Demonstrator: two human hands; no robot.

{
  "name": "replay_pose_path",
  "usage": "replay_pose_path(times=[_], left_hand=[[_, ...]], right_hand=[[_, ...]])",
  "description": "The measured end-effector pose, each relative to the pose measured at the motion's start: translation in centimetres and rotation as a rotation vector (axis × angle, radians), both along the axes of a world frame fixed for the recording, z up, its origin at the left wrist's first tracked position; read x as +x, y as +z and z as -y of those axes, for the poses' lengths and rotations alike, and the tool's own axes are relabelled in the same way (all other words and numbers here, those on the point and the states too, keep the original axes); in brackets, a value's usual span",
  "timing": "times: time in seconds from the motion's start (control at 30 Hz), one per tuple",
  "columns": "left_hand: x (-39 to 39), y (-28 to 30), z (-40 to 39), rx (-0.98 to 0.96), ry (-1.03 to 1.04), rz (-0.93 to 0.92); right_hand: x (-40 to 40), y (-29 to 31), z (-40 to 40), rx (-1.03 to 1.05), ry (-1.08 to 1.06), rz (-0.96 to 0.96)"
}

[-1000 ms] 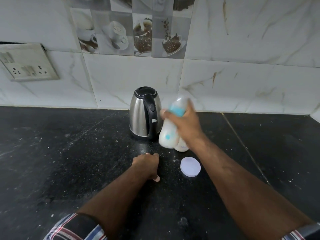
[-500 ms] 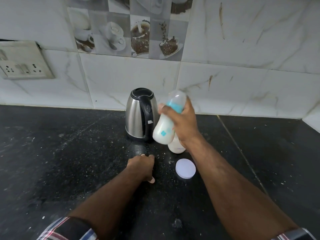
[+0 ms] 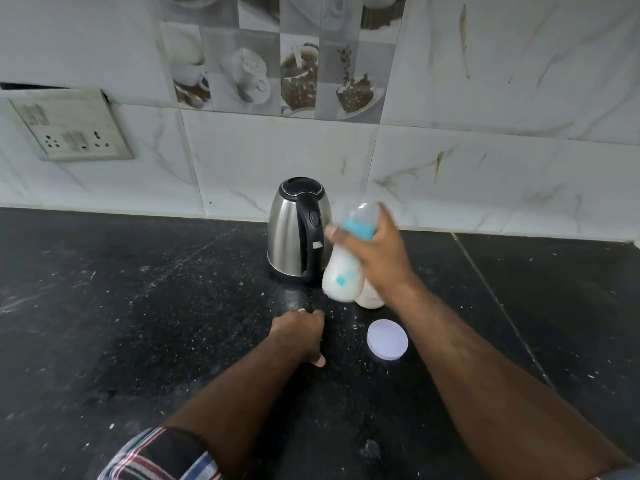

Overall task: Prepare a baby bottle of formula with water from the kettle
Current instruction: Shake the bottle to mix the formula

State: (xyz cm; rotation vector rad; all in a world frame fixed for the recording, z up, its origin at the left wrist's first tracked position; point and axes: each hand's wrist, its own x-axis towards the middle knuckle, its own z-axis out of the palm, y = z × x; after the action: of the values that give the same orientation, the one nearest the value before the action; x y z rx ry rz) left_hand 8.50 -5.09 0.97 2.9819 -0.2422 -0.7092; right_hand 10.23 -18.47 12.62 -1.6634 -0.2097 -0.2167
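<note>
Bottle [image 3: 343,271] in rt hand [image 3: 375,252], raised

The kettle [image 3: 298,230] has a brushed, shiny steel body with a glossy black plastic handle and lid. Just right of it, the bottle [image 3: 344,271] looks like translucent plastic holding opaque white liquid. Under the kettle, the counter [image 3: 138,306] is polished black speckled stone; behind it, glossy marble-look tiles [image 3: 277,161].
</note>
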Motion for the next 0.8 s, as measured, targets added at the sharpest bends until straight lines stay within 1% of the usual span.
replay_pose_path(times=[0.03,0.07,0.1,0.17,0.2,0.23,0.27,0.3,0.37,0.43,0.47,0.5,0.57,0.6,0.63,0.7,0.73,0.77,0.8], left_hand=[[0.1,0.0,0.0,-0.001,0.002,-0.005],[0.1,-0.1,0.0,-0.001,0.002,-0.009],[0.0,0.0,0.0,0.002,0.001,-0.008],[0.0,0.0,0.1,0.010,0.003,-0.004],[0.0,0.0,0.1,0.010,0.004,-0.003],[0.0,0.0,0.1,0.007,0.005,-0.002],[0.0,0.0,0.0,0.003,0.005,0.001],[0.0,-0.1,0.0,-0.002,0.008,-0.002],[0.0,-0.1,0.0,-0.004,0.013,-0.011],[-0.1,0.0,0.1,0.007,0.011,-0.006],[-0.1,0.0,0.1,0.007,0.011,-0.004],[-0.1,0.0,0.1,0.003,0.011,0.000],[-0.1,-0.1,0.0,-0.002,0.011,0.004],[-0.1,-0.1,0.0,-0.003,0.012,0.001],[-0.1,-0.1,0.0,-0.002,0.012,-0.003],[-0.2,0.0,0.1,0.007,0.013,-0.008],[-0.2,0.0,0.1,0.007,0.013,-0.008],[-0.2,0.0,0.1,0.003,0.013,-0.005],[-0.1,0.0,0.1,-0.002,0.014,-0.004]], right_hand=[[0.4,0.7,0.3,0.114,-0.030,0.007],[0.6,0.9,0.4,0.158,-0.030,0.023],[0.4,0.9,0.2,0.149,-0.013,0.006],[-0.1,-0.9,-0.2,-0.147,0.058,-0.037],[-0.3,-1.4,-0.4,-0.200,0.056,-0.028],[-0.2,-1.2,-0.5,-0.171,0.044,-0.029],[-0.1,-0.4,-0.4,-0.078,0.002,-0.006],[0.2,0.0,-0.1,0.061,-0.034,0.002],[0.0,0.3,-0.1,0.151,-0.017,0.001],[-0.4,-1.1,-0.2,-0.109,0.050,-0.028],[-0.6,-1.5,-0.2,-0.172,0.048,-0.025],[-0.4,-1.4,-0.1,-0.147,0.031,-0.024],[0.2,-0.5,0.4,0.042,-0.065,-0.003],[0.2,-0.3,0.4,0.091,-0.077,0.015],[-0.1,-0.1,0.3,0.099,-0.053,0.005],[-0.5,-1.3,0.1,-0.098,0.030,0.001],[-0.6,-1.4,0.1,-0.130,0.018,0.014],[-0.5,-1.1,0.1,-0.082,-0.009,0.020],[-0.2,-0.7,0.3,0.033,-0.063,0.021]])
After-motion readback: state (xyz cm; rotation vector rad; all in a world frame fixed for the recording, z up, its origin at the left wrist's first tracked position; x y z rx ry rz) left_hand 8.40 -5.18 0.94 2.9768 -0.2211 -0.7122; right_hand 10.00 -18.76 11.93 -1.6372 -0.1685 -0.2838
